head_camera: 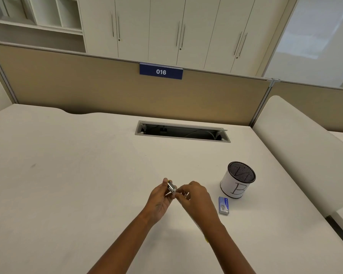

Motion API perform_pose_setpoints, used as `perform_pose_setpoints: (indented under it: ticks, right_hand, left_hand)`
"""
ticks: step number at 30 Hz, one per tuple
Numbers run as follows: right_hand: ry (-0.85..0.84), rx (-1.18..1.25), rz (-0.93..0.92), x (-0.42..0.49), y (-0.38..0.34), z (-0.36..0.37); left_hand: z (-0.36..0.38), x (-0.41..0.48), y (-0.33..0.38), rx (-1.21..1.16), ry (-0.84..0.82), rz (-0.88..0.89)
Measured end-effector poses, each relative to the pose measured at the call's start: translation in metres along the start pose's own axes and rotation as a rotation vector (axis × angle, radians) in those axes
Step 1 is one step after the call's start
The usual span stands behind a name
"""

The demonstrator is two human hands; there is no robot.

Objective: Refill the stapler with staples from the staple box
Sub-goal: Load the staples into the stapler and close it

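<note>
The left hand (159, 200) has its grip closed round a small silver metal stapler (171, 187), held above the off-white counter (87, 175). The right hand (195, 198) pinches the stapler's near end; anything else in that pinch is too small to tell. A blue cardboard staple box (224, 205) lies flat just right of the hands, near a paper-wrapped black mesh cup (238, 180) marked B.

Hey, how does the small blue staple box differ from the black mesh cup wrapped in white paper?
The small blue cardboard staple box lies flat; the black mesh cup wrapped in white paper stands upright. The box is rectangular, the cup round. The box is printed blue; the cup's paper bears a handwritten B. The cup is larger. Both rest on the white desk, near each other but apart.
</note>
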State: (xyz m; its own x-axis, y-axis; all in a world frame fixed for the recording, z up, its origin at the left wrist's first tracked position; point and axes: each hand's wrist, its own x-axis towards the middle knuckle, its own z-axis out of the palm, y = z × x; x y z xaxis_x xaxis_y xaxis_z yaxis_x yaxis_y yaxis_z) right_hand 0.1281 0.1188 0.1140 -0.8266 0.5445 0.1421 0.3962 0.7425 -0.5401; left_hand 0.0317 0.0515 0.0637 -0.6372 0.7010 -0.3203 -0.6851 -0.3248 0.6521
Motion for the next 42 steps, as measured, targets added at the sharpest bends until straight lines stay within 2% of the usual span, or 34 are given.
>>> perform_pose_setpoints:
  ticks: [4,7,12,17,20,26,34,42]
  right_hand:
    - [0.0,0.092,-0.034,-0.004,0.001,-0.004]
    - [-0.027,0.005,-0.067,-0.004,0.003,-0.007]
    - [-0.209,-0.026,-0.076,0.002,0.005,-0.014]
    - [-0.344,0.286,-0.016,0.0,0.016,-0.017]
    - [-0.297,0.352,-0.057,-0.004,0.018,-0.019]
    - [-0.227,0.079,-0.121,-0.003,0.02,-0.018]
    - [-0.222,0.179,-0.133,-0.008,0.028,-0.018]
    - [-0.225,-0.02,-0.236,-0.007,0.031,-0.022]
  left_hand:
    - [-0.003,0.001,0.0,-0.03,0.006,-0.044]
    - [-0.001,0.002,0.001,-0.046,0.004,-0.081]
    - [0.003,0.001,0.0,-0.021,-0.083,-0.126]
    - [0.004,0.0,-0.001,0.039,-0.054,-0.148]
    - [0.002,0.003,-0.001,0.003,-0.026,-0.161]
    - [0.004,0.0,-0.006,0.005,-0.088,-0.183]
    - [0.005,-0.003,-0.002,0.044,-0.072,-0.186]
    - [0.007,-0.008,-0.004,0.025,-0.093,-0.241]
